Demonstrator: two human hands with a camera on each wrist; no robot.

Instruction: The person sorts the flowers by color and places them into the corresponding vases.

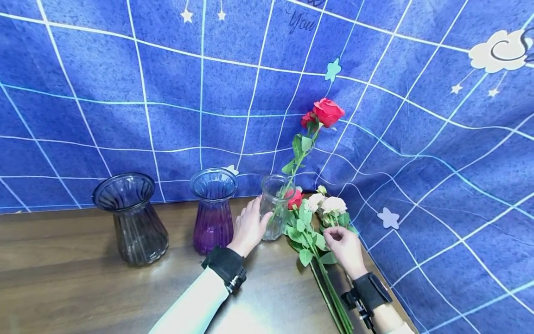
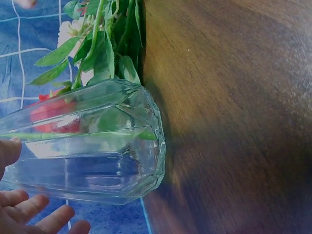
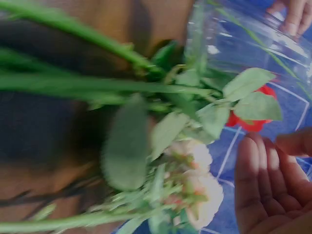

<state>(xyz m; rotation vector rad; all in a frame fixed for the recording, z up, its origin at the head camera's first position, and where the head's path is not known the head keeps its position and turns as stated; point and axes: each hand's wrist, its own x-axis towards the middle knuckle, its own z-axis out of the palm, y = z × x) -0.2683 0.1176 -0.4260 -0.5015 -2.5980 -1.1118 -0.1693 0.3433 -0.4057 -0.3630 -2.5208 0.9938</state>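
A clear glass vase (image 1: pixel 275 218) stands upright with one long-stemmed red rose (image 1: pixel 328 112) leaning right inside it. My left hand (image 1: pixel 250 226) holds the vase's left side, thumb toward the front; the left wrist view shows the stem (image 2: pixel 83 135) through the glass. Over the bunch on the table hovers my right hand (image 1: pixel 345 247), fingers loosely curled with nothing between them. Beneath and beside it lie a red rose (image 1: pixel 295 199), pale roses (image 1: pixel 333 205) and green leaves. In the right wrist view the right hand's fingers (image 3: pixel 265 178) are near the pale blooms (image 3: pixel 202 195).
Left of the clear vase stands a blue-and-purple glass vase (image 1: pixel 213 213), and farther left a dark grey one (image 1: pixel 139 222). Long green stems (image 1: pixel 333 297) run toward the front of the wooden table (image 1: pixel 66 283). A blue gridded cloth (image 1: pixel 167 83) hangs behind and along the right.
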